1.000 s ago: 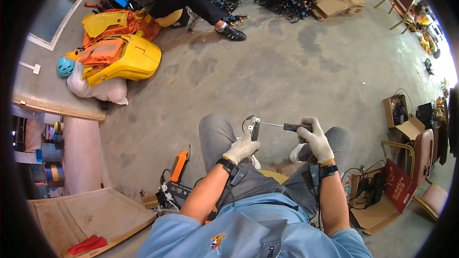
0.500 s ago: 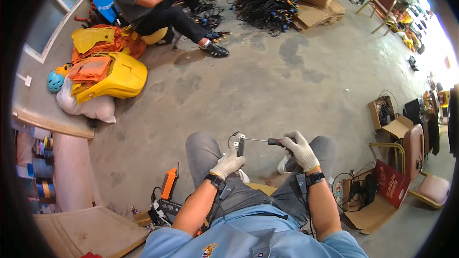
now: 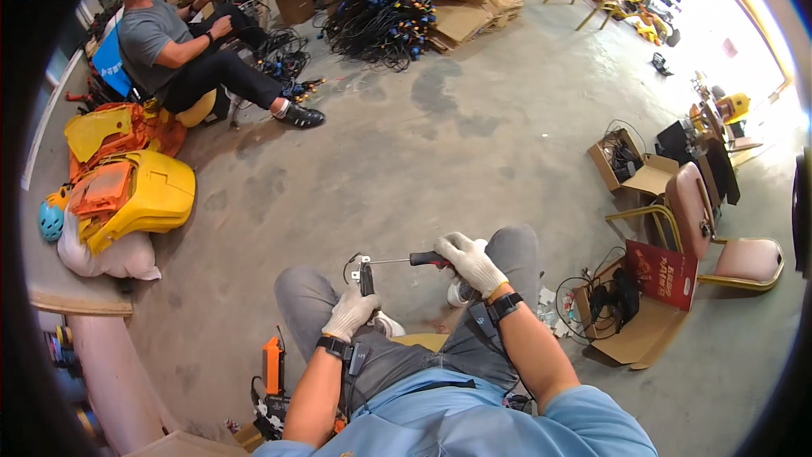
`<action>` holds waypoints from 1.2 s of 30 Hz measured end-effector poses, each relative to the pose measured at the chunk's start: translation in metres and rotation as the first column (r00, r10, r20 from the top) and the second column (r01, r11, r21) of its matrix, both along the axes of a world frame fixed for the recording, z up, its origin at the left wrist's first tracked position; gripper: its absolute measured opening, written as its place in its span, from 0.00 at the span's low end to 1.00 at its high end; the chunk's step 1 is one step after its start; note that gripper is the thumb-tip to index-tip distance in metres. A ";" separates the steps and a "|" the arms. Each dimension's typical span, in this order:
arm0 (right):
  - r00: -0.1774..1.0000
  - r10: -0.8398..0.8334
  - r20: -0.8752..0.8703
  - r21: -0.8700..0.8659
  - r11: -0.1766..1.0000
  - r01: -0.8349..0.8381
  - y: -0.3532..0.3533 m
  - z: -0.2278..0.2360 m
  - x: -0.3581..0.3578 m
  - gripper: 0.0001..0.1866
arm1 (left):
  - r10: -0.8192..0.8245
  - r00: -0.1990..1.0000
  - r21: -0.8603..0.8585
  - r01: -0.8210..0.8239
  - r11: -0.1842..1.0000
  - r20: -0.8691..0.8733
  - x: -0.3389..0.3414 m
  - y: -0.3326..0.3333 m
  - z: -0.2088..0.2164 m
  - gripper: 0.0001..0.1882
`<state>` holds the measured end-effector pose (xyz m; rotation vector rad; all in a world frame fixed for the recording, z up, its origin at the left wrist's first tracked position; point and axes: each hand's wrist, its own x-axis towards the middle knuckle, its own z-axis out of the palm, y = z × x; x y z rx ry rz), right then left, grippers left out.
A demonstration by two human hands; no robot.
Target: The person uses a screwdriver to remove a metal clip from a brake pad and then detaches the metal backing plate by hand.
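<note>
Both of my hands wear whitish knit gloves and are held out over my lap. My left hand (image 3: pixel 350 315) grips a slim black part with metal tabs (image 3: pixel 366 278); a thin dark wire loops from its top. In my right hand (image 3: pixel 471 262) is a screwdriver (image 3: pixel 423 259) with a black and red handle, its shaft pointing left. The shaft's tip meets the upper end of the black part near the light-coloured tabs. Whether it sits in a screw is too small to tell.
An orange and black device (image 3: pixel 273 366) stands by my left leg. At my right lie an open carton with cables (image 3: pixel 626 338) and a chair (image 3: pixel 689 203). Yellow plastic shells (image 3: pixel 161 190) are at far left, near a seated person (image 3: pixel 169 42). A cable heap (image 3: pixel 381 13) lies beyond.
The view has swung to the right, so everything sits further left in the picture. My hands keep their hold on the screwdriver and the black part.
</note>
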<state>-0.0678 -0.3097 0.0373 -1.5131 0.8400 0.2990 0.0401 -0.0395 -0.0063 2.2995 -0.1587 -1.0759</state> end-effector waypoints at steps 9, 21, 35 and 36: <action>0.985 0.002 0.172 0.005 1.000 -0.003 -0.005 -0.029 -0.004 0.26 | -0.011 0.999 -0.036 0.010 0.999 -0.047 0.003 -0.002 -0.001 0.19; 0.972 0.052 0.228 0.018 0.998 -0.058 0.005 -0.033 -0.008 0.25 | 0.024 0.996 -0.074 -0.030 0.997 -0.082 -0.001 0.004 0.004 0.37; 0.969 -0.192 0.153 0.243 0.958 0.152 -0.005 -0.031 0.001 0.22 | 0.160 0.943 -0.435 -0.280 0.855 -0.293 0.008 0.008 -0.025 0.24; 0.975 -0.176 0.134 0.253 0.958 0.138 -0.005 -0.033 0.000 0.22 | 0.167 0.938 -0.450 -0.296 0.843 -0.303 0.007 0.009 -0.029 0.23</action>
